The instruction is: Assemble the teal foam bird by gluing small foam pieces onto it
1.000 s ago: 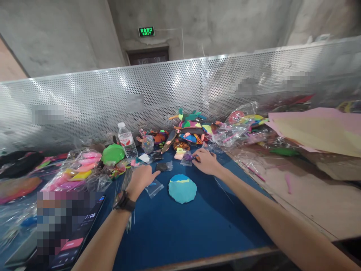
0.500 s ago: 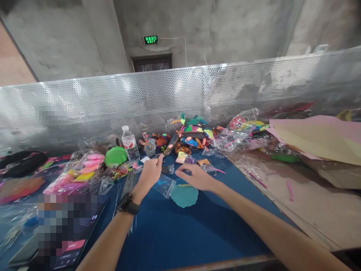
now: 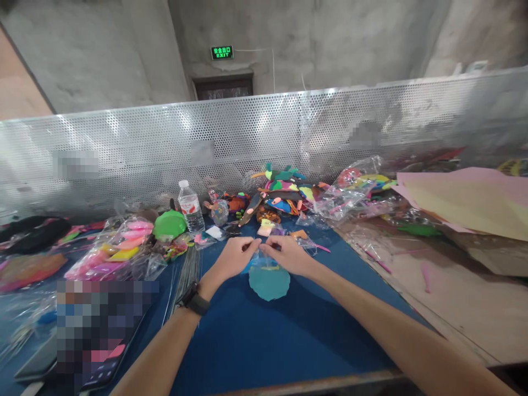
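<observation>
My left hand and my right hand meet fingertip to fingertip over the middle of the table. Both are closed in a pinch on the top of a small clear plastic bag, which hangs between them and shows some blue inside. Just below the fingers, a flat round teal clay piece with an uneven edge lies on the blue table. A yellow strip shows near its upper edge, partly behind the bag. My left wrist wears a dark watch.
A water bottle and a green dome-shaped piece stand back left. Thin wires lie left of my hand, with a phone nearer. Colourful clay figures pile up against the perforated metal screen. Paper sheets lie at right.
My left hand has moved right and slightly down, and my right hand has closed its fingers. The small bag, lying beside the teal piece before, is now drawn up between both hands.
</observation>
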`<action>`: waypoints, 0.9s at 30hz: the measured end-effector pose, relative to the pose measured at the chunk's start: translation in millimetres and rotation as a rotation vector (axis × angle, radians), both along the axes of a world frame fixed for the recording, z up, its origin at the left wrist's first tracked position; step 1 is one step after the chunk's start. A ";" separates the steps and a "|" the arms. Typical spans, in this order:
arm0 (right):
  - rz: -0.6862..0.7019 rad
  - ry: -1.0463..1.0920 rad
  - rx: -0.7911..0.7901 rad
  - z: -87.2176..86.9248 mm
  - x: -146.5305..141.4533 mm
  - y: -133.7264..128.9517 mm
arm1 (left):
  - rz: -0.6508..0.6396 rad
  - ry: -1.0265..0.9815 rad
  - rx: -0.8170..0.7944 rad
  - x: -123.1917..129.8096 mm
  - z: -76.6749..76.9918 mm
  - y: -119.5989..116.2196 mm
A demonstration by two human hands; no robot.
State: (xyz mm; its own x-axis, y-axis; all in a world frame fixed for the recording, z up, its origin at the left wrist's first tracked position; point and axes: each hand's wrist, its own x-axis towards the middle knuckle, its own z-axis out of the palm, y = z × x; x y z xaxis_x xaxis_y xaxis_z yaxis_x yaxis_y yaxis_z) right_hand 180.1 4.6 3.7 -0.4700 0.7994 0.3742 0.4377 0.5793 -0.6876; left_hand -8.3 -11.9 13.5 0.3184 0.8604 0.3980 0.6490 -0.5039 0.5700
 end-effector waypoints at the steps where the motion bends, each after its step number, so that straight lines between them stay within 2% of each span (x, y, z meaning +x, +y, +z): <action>1: -0.004 0.020 -0.035 0.3 1.0 0.5 | -0.027 -0.009 -0.013 0.8 -0.2 -0.5; 4: 0.014 0.055 -0.086 2.4 2.8 0.2 | -0.013 -0.072 -0.012 1.0 -0.9 0.4; 8: 0.070 0.031 -0.002 6.3 2.4 -3.2 | 0.025 -0.092 -0.017 1.9 -0.5 0.2; 13: 0.060 -0.020 0.109 6.5 1.6 -5.2 | -0.087 -0.085 -0.016 6.4 1.1 -5.6; 20: 0.103 -0.063 0.037 1.5 2.5 -3.9 | -0.138 -0.101 -0.065 6.2 1.2 -7.8; 27: 0.092 0.062 0.027 2.7 -0.2 -6.5 | -0.170 -0.131 -0.087 10.5 6.9 -11.7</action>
